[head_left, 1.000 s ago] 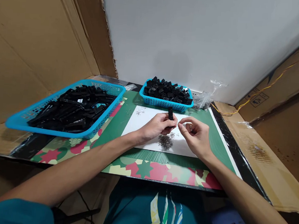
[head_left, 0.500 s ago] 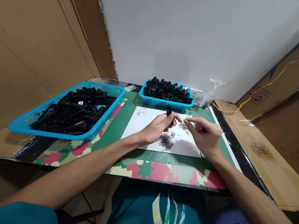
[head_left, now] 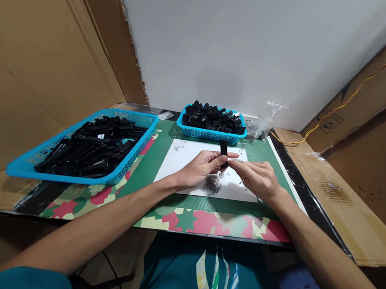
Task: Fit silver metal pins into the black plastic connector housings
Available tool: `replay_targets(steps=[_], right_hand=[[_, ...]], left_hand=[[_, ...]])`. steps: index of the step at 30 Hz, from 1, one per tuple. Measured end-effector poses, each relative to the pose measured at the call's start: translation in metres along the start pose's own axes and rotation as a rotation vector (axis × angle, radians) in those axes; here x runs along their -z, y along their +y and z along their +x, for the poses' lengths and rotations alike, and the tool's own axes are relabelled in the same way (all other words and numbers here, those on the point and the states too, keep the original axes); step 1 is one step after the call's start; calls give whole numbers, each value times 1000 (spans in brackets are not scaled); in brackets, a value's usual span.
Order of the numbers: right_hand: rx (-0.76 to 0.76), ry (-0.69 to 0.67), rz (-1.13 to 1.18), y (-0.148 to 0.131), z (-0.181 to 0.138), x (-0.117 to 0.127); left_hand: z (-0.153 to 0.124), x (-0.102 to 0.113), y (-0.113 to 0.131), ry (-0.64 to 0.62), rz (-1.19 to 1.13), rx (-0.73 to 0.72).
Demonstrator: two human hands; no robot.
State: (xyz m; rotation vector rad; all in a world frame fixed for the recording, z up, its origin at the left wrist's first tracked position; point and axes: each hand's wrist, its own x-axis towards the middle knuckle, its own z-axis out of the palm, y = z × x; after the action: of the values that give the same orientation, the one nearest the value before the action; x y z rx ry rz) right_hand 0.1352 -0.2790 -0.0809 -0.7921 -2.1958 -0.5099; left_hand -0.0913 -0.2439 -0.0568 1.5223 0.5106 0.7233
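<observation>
My left hand [head_left: 202,166] is closed around a narrow black plastic part [head_left: 224,150], which stands nearly upright between thumb and fingers. Against its lower end, the fingertips of my right hand [head_left: 256,177] are pinched together. Whatever they pinch is too small or hidden to make out. A short, thin metallic piece [head_left: 242,181] shows below the right fingers. Under both hands lies a white sheet [head_left: 167,171] bearing a heap of tiny metal pieces [head_left: 213,183]. A second small heap [head_left: 237,161] is partly hidden behind the right hand.
A large blue basket [head_left: 121,177] of long black parts stands on the left. Behind the sheet is a smaller blue basket [head_left: 210,134] with short black pieces. Clear plastic bags [head_left: 260,127] lie beside it. Cardboard walls [head_left: 371,143] flank the green mat [head_left: 141,169].
My right hand has moved left and its fingertips now meet the black part. The left hand has turned the part more upright. The view has shifted slightly.
</observation>
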Motion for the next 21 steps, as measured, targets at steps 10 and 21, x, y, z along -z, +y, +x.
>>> replay_targets(steps=[10, 21], right_hand=[[96, 168, 24, -8, 4, -8], [-60, 154, 175, -17, 11, -7]], left_hand=[[-1, 0, -5, 68, 154, -96], [-4, 3, -1, 57, 336, -167]])
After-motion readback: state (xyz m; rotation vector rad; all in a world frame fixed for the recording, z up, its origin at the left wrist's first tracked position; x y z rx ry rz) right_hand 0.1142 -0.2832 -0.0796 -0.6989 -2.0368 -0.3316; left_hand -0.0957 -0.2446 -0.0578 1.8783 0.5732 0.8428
